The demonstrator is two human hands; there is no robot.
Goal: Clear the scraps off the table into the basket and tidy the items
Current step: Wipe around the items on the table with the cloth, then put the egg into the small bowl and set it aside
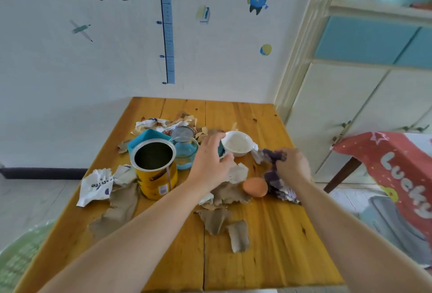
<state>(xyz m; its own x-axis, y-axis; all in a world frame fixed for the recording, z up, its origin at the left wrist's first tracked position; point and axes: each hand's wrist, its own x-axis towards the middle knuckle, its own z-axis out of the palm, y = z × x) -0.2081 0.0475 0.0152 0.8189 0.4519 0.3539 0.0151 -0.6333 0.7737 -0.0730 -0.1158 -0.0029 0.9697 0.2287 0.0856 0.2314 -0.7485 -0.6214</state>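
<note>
One view only, from the person's head (a wide lens, so the edges bow). It looks forward and steeply down over the table [268,257], whose near edge runs along the bottom of the frame and whose far edge meets the wall [222,70]. Both forearms enter from below. The left hand [209,164] at the bowl [237,144] and the right hand [293,164] on the purple scrap [271,155] sit mid-frame, close to the lens. A cabinet [350,105] fills the right side.

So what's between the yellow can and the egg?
Head view: between yellow can and egg, the left forearm crosses over torn brown paper.
</note>
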